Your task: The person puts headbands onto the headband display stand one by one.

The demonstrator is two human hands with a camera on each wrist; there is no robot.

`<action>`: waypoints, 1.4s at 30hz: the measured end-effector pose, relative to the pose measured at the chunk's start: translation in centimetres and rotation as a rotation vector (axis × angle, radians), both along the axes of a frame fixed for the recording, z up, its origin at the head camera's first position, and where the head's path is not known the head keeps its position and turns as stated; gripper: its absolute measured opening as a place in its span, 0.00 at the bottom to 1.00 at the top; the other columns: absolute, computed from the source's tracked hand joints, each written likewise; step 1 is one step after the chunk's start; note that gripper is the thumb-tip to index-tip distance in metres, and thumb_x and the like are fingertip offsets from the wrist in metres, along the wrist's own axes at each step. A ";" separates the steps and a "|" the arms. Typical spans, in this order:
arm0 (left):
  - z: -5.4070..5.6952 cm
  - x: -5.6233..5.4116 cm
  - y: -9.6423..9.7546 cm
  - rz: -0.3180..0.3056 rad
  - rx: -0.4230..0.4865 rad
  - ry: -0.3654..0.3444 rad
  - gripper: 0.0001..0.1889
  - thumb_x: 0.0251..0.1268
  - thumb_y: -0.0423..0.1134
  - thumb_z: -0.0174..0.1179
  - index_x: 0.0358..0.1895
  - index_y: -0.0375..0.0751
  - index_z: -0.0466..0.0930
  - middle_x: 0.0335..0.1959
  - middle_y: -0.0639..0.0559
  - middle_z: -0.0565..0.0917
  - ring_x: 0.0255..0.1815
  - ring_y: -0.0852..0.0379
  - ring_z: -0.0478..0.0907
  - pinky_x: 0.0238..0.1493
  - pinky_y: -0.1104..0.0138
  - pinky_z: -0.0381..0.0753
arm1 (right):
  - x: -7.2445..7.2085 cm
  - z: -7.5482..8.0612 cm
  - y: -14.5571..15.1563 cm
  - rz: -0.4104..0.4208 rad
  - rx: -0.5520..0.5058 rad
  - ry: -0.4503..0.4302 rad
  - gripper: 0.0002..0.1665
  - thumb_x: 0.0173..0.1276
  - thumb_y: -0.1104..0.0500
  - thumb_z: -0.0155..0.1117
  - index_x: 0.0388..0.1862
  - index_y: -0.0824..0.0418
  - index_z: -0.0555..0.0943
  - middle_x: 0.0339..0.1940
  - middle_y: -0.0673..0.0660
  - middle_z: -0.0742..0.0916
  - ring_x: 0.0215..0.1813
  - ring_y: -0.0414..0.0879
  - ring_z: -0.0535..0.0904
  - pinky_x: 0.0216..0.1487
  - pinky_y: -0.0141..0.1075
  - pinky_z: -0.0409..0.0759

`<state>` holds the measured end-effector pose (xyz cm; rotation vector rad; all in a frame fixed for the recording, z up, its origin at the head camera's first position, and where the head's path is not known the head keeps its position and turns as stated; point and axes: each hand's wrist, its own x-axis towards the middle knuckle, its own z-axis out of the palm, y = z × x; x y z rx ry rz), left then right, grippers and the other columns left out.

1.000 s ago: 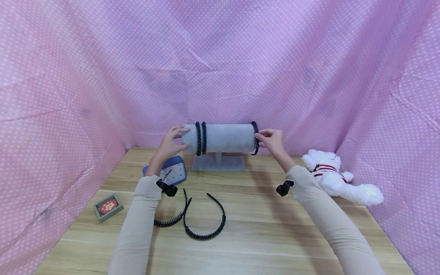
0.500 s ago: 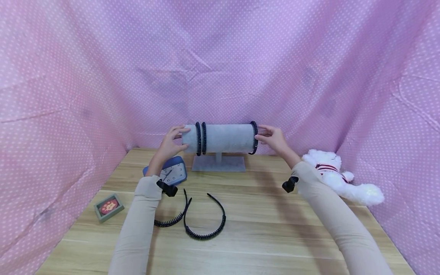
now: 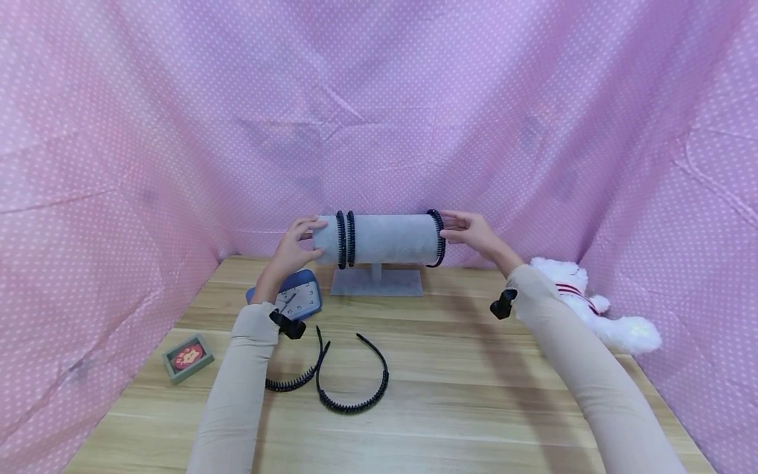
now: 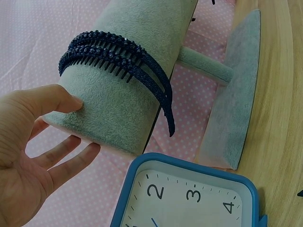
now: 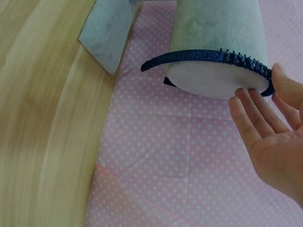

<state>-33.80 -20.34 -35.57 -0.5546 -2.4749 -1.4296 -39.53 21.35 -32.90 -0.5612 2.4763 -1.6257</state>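
A grey plush headband stand (image 3: 393, 238), a horizontal roll on a post and flat base, stands at the back of the table. My left hand (image 3: 290, 249) holds its left end, the thumb (image 4: 71, 101) bent onto the plush and the other fingers by the end face. Two dark toothed headbands (image 4: 106, 49) sit side by side on the roll near this hand. At the right end, my right hand (image 3: 474, 234) pinches a third dark headband (image 5: 203, 56) between thumb and index finger. This band lies around the roll's rim; the other fingers reach against the end face.
Two more black headbands, one open loop (image 3: 349, 409) and one (image 3: 290, 384) partly behind the left sleeve, lie on the wooden table (image 3: 438, 421). A blue clock (image 3: 304, 299) stands under the left wrist, a small framed box (image 3: 187, 357) farther left. A white plush toy (image 3: 622, 332) lies at right.
My right hand has shifted its hold, spreading its fingers at the roll's right end, and the headband there has moved slightly left onto the roll. The left hand has stayed in place.
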 end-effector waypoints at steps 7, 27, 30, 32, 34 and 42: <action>-0.8 -1.0 -0.6 0.008 0.001 -0.007 0.31 0.65 0.23 0.64 0.72 0.33 0.70 0.79 0.37 0.58 0.70 0.29 0.68 0.66 0.41 0.79 | -0.3 0.4 -0.2 0.030 0.025 0.012 0.37 0.74 0.63 0.65 0.79 0.59 0.65 0.74 0.68 0.75 0.74 0.62 0.72 0.73 0.51 0.75; -1.2 -1.3 -0.7 0.007 -0.017 0.030 0.30 0.64 0.23 0.65 0.71 0.33 0.71 0.78 0.36 0.60 0.69 0.29 0.69 0.66 0.42 0.79 | -0.6 0.8 -2.1 0.038 0.206 0.222 0.35 0.67 0.63 0.72 0.72 0.65 0.73 0.75 0.66 0.74 0.80 0.62 0.63 0.83 0.53 0.59; -1.2 -1.3 -0.6 0.008 -0.012 0.033 0.30 0.64 0.23 0.65 0.71 0.33 0.71 0.78 0.36 0.60 0.69 0.29 0.69 0.67 0.42 0.78 | -0.4 1.0 -2.6 0.045 0.224 0.237 0.35 0.67 0.63 0.72 0.72 0.67 0.73 0.75 0.67 0.74 0.80 0.63 0.62 0.84 0.54 0.57; -1.2 -1.2 -0.7 0.011 -0.013 0.034 0.30 0.64 0.23 0.65 0.71 0.33 0.71 0.78 0.36 0.60 0.69 0.29 0.70 0.66 0.42 0.79 | -0.3 1.1 -2.8 0.037 0.242 0.246 0.36 0.66 0.62 0.73 0.72 0.66 0.73 0.74 0.67 0.74 0.80 0.62 0.62 0.84 0.55 0.57; -1.1 -1.2 -0.6 0.013 -0.012 0.030 0.30 0.64 0.23 0.65 0.71 0.34 0.71 0.78 0.36 0.60 0.69 0.29 0.69 0.66 0.41 0.79 | -0.2 1.2 -3.0 0.035 0.252 0.252 0.35 0.66 0.62 0.73 0.72 0.65 0.74 0.74 0.67 0.74 0.80 0.62 0.62 0.83 0.56 0.57; -1.0 -1.1 -0.6 0.005 0.001 0.005 0.31 0.64 0.23 0.64 0.71 0.34 0.71 0.78 0.38 0.60 0.70 0.30 0.69 0.64 0.42 0.80 | 0.2 1.4 -3.9 0.042 0.287 0.275 0.35 0.66 0.61 0.74 0.71 0.65 0.75 0.73 0.66 0.76 0.78 0.61 0.66 0.83 0.56 0.58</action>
